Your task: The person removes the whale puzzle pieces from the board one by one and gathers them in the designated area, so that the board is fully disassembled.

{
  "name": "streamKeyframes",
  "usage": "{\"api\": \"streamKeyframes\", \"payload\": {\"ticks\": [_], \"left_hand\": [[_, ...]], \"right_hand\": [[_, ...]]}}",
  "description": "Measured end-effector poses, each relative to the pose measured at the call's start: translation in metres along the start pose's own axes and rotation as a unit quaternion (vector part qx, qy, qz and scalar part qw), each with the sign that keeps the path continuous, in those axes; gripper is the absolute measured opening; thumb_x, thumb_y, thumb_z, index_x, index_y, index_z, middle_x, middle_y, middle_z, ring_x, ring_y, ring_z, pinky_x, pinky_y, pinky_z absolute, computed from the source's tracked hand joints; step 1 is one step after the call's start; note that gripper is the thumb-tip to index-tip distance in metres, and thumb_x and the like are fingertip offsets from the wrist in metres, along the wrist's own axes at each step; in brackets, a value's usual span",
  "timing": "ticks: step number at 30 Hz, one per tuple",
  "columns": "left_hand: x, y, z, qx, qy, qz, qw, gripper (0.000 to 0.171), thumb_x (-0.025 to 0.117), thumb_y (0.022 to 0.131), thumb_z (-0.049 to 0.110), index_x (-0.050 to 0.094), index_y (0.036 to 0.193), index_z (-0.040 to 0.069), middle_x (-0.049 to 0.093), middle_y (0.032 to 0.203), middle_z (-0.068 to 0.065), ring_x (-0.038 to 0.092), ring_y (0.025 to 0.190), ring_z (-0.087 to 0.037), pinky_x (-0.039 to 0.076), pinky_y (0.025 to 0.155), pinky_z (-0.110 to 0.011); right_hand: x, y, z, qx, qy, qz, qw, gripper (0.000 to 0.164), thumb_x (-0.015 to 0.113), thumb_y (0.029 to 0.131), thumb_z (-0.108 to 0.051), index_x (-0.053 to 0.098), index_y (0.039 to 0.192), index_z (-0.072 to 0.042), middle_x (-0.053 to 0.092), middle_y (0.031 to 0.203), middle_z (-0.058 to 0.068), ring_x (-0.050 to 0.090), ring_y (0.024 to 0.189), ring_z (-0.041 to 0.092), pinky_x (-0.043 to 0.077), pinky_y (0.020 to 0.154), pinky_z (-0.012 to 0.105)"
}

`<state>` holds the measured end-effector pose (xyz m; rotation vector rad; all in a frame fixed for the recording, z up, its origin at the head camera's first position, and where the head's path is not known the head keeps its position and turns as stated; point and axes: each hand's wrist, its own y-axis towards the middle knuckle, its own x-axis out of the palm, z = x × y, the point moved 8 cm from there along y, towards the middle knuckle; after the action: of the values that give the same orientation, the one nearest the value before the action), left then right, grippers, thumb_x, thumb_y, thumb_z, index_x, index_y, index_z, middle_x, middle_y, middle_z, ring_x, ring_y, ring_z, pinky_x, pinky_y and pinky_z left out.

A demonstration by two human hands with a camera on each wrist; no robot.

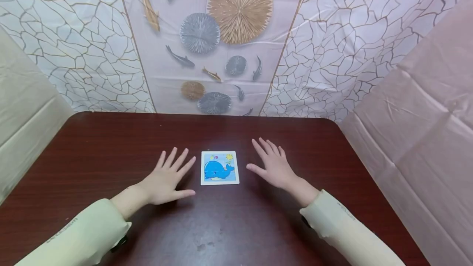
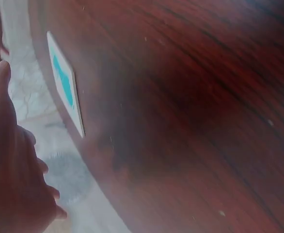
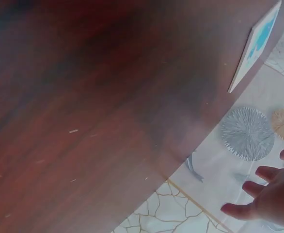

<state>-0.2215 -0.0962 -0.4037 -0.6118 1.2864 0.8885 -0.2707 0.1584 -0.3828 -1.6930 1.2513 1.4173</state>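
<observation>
A small square picture puzzle (image 1: 220, 168) with a white border lies flat on the table; it shows a blue whale and a yellow sun. To its left, my left hand (image 1: 164, 182) is held palm down above the table, fingers spread and straight, touching nothing. On the other side, my right hand (image 1: 275, 166) hovers with its fingers extended, apart from the puzzle. The left wrist view shows the puzzle (image 2: 66, 85) edge-on beyond the left hand (image 2: 16, 165). In the right wrist view the puzzle (image 3: 256, 44) appears above the right hand (image 3: 275, 194).
The dark reddish-brown table (image 1: 221, 229) has rounded far corners. Behind it hangs a patterned cloth (image 1: 166, 77) with fish and round leaf motifs. Plain pale cloth (image 1: 414, 134) stands along the right side, and a similar cloth (image 1: 26, 110) along the left.
</observation>
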Motion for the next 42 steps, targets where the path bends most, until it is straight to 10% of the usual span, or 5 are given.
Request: {"api": "streamKeyframes", "payload": {"ticks": [14, 31, 42], "left_hand": [[0.027, 0.010, 0.032, 0.058, -0.022, -0.089, 0.9941, 0.084, 0.053, 0.085, 0.060, 0.028, 0.148, 0.009, 0.016, 0.155, -0.019, 0.010, 0.142, -0.046, 0.009, 0.111, -0.065], [0.053, 0.013, 0.045, 0.082, -0.003, -0.150, 0.9852, 0.082, 0.045, 0.087, 0.064, 0.025, 0.149, 0.015, 0.015, 0.157, -0.015, 0.012, 0.144, -0.039, 0.010, 0.112, -0.061], [0.057, 0.014, 0.039, 0.063, 0.011, -0.177, 0.9821, 0.082, 0.043, 0.086, 0.068, 0.024, 0.150, 0.020, 0.012, 0.158, -0.011, 0.011, 0.145, -0.035, 0.009, 0.114, -0.058]], "right_hand": [[0.020, 0.027, -0.007, 0.067, 0.141, -0.076, 0.985, 0.064, 0.039, 0.097, -0.048, 0.020, 0.151, -0.019, 0.027, 0.153, 0.014, 0.022, 0.141, 0.035, 0.016, 0.111, 0.061], [0.054, 0.048, -0.005, 0.157, 0.329, -0.118, 0.924, 0.065, 0.026, 0.099, -0.051, 0.036, 0.143, -0.005, 0.047, 0.139, 0.018, 0.046, 0.128, 0.032, 0.040, 0.104, 0.047], [0.060, 0.057, -0.015, 0.152, 0.333, -0.139, 0.920, 0.064, 0.024, 0.100, -0.050, 0.037, 0.143, -0.005, 0.051, 0.135, 0.019, 0.049, 0.124, 0.032, 0.045, 0.099, 0.044]]}}
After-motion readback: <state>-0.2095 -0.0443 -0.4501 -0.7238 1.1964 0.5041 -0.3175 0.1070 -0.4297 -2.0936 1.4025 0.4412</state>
